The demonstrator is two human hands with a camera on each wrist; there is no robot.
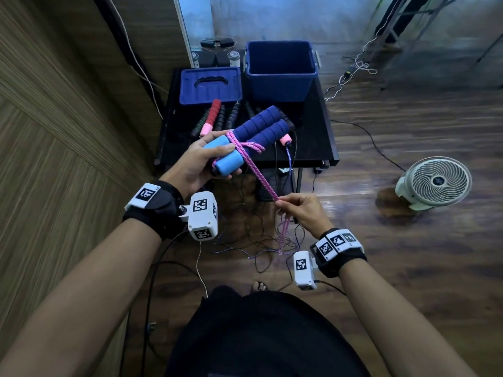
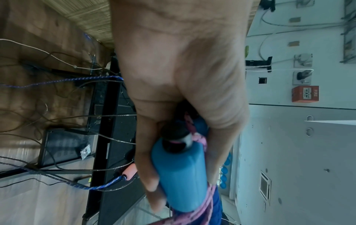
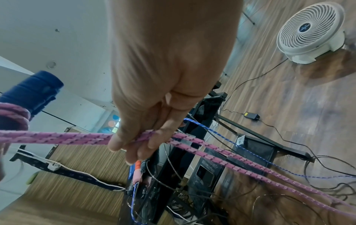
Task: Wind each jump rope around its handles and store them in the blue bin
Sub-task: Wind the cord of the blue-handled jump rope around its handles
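Note:
My left hand (image 1: 202, 159) grips a pair of blue foam handles (image 1: 255, 134) held side by side above the table's front edge, light blue at the near ends (image 2: 181, 175). A doubled pink braided rope (image 1: 258, 172) is wound round the handles' middle and runs taut down to my right hand (image 1: 295, 206), which pinches it (image 3: 134, 138); the rest hangs to the floor. The open blue bin (image 1: 281, 70) stands at the table's far right, nothing showing inside it. Its lid (image 1: 211, 84) lies to the left. More handles (image 1: 215, 115), red, pink and black, lie on the table.
The black table (image 1: 321, 137) stands against a wood-panelled wall. Loose ropes and cables (image 1: 258, 240) tangle on the wooden floor below my hands. A white floor fan (image 1: 435, 182) sits to the right. A blue-patterned rope (image 3: 212, 130) hangs from the table edge.

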